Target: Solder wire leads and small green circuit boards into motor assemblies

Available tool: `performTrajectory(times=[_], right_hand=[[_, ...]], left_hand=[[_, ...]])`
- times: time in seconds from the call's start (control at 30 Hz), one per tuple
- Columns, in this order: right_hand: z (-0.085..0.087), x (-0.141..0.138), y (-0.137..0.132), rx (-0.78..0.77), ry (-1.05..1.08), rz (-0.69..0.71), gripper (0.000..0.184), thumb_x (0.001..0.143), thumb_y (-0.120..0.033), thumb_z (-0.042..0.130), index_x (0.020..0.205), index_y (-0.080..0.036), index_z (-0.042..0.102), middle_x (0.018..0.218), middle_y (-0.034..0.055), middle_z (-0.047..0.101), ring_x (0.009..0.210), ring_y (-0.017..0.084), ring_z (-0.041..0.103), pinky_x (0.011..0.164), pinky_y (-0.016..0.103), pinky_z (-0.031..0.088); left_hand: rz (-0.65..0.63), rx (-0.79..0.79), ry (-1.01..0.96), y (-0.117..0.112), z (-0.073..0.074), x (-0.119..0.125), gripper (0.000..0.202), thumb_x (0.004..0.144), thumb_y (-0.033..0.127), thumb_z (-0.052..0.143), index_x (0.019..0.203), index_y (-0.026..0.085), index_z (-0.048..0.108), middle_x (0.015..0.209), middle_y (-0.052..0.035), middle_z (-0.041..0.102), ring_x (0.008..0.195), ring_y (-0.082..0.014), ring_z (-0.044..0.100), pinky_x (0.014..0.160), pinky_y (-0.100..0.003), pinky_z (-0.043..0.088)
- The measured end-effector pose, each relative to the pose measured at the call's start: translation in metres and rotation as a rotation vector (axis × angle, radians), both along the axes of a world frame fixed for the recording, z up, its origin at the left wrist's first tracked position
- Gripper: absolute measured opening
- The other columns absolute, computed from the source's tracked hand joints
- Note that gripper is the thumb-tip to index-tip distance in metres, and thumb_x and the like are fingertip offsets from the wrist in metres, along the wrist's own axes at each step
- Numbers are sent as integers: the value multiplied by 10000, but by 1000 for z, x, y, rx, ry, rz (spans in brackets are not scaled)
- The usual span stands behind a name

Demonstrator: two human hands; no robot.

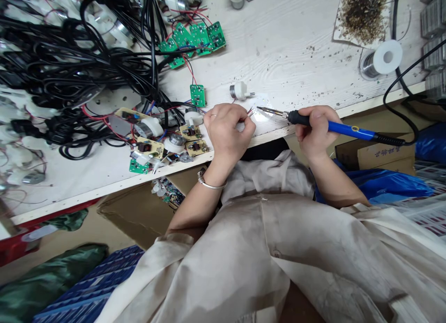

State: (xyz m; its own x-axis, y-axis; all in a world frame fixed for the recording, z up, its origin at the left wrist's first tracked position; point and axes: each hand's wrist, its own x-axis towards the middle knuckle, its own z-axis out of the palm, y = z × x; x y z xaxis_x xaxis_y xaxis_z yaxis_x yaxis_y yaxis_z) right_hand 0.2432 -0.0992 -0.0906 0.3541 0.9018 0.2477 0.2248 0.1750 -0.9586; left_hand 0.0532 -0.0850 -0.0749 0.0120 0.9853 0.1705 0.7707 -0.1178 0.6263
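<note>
My right hand grips a soldering iron with a blue handle, its tip pointing left over a small clear plastic piece at the bench edge. Close to that tip, my left hand is closed in a pinch, with thin red wire ends showing past its fingers. What else lies inside those fingers is hidden. Just beyond the left hand lies a small white-and-metal motor. A green circuit board with red wires sits to its left.
Black cables are heaped at the left among white motors. More green boards lie at the back, and tan boards near the front edge. A solder spool stands at right, by a card with brown residue. The iron's cord loops there.
</note>
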Motion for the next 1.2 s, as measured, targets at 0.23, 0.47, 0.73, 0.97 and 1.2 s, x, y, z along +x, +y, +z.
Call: performTrajectory(times=[0.23, 0.47, 0.73, 0.97, 1.2], right_hand=[[7, 0, 2, -73, 32, 86, 484, 958, -660, 516, 811, -233, 691, 490, -69, 496, 377, 82, 484, 368, 230, 395], [11, -1, 4, -54, 97, 113, 457, 939, -641, 572, 778, -230, 693, 454, -86, 459, 344, 62, 443, 356, 208, 376], [12, -1, 7, -49, 104, 148, 453, 927, -648, 589, 778, -234, 697, 464, -76, 502, 353, 74, 468, 367, 230, 419], [10, 0, 7, -54, 113, 125, 451, 931, -653, 579, 797, -242, 707, 443, -79, 483, 338, 77, 460, 363, 232, 430], [5, 2, 6, -82, -11, 159, 456, 998, -614, 472, 853, -242, 693, 506, -55, 499, 428, 97, 539, 413, 244, 439]], left_hand=[[-37, -66, 32, 4, 7, -2, 147, 835, 144, 627, 726, 235, 588, 950, -14, 748, 1025, -263, 659, 1049, -495, 413], [-76, -108, 71, 6, 8, -5, 121, 857, 161, 622, 762, 231, 598, 977, -23, 734, 1049, -264, 637, 1030, -480, 422], [-85, -148, 110, 7, 9, -5, 107, 866, 165, 613, 781, 228, 604, 1004, -36, 730, 1070, -267, 621, 1037, -473, 409], [-76, -143, 96, 7, 11, -3, 118, 858, 169, 612, 755, 223, 599, 979, -36, 734, 1066, -268, 628, 1027, -473, 406], [-68, -117, 95, 7, 10, -3, 122, 850, 163, 612, 746, 224, 597, 965, -27, 741, 1047, -265, 638, 1015, -480, 413]])
